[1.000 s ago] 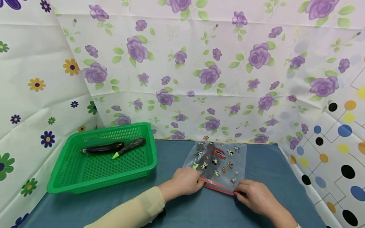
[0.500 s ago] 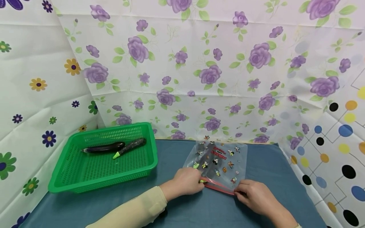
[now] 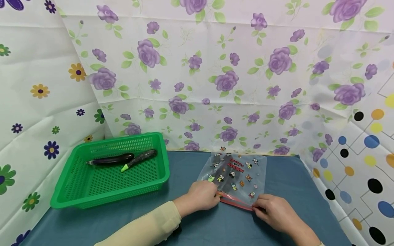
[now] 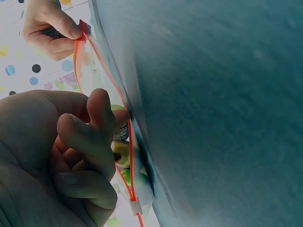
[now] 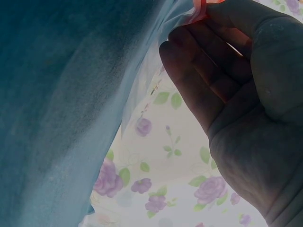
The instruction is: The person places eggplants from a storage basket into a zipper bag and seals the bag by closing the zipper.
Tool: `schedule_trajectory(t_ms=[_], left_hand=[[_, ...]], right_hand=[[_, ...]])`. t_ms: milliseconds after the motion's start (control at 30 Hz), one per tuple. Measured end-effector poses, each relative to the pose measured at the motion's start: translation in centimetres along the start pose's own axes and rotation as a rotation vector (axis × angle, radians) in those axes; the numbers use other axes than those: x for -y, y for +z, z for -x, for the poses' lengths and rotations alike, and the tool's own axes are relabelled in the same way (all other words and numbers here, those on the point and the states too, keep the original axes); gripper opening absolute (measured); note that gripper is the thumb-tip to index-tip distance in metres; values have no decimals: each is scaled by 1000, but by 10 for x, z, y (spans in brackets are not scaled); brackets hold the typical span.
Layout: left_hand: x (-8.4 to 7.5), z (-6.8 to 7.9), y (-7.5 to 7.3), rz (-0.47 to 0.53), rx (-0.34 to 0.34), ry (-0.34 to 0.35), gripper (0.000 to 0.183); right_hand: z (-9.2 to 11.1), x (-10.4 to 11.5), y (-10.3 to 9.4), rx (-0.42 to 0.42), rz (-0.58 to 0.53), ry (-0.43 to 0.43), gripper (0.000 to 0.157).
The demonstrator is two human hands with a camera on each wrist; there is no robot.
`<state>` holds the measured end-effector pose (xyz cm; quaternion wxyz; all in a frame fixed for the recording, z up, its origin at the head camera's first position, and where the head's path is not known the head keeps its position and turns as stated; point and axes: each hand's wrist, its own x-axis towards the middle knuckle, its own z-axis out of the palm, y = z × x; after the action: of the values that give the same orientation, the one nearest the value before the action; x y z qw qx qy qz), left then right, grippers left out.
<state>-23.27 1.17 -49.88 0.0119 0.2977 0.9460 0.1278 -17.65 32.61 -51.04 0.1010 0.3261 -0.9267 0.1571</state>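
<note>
A clear printed bag (image 3: 241,177) lies on the blue surface (image 3: 184,167), its red-edged mouth toward the person and a green thing inside. The right hand (image 3: 274,210) has its grip pinched on the mouth's right corner, while the left hand (image 3: 201,195) curls at the left side, whether gripping I cannot tell. Well to the left, a green basket (image 3: 110,194) holds two dark vegetables (image 3: 112,160).

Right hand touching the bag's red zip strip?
Touching. The left wrist view shows the right hand pinching the red zip strip at its end.
</note>
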Motion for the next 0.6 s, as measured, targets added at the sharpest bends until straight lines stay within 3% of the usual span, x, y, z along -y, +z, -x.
schedule_trajectory(t_ms=[600], left_hand=[[-3,-5,2,-133,-60,14,54]], right_hand=[[-1,1,-1,14,-2,4,15]])
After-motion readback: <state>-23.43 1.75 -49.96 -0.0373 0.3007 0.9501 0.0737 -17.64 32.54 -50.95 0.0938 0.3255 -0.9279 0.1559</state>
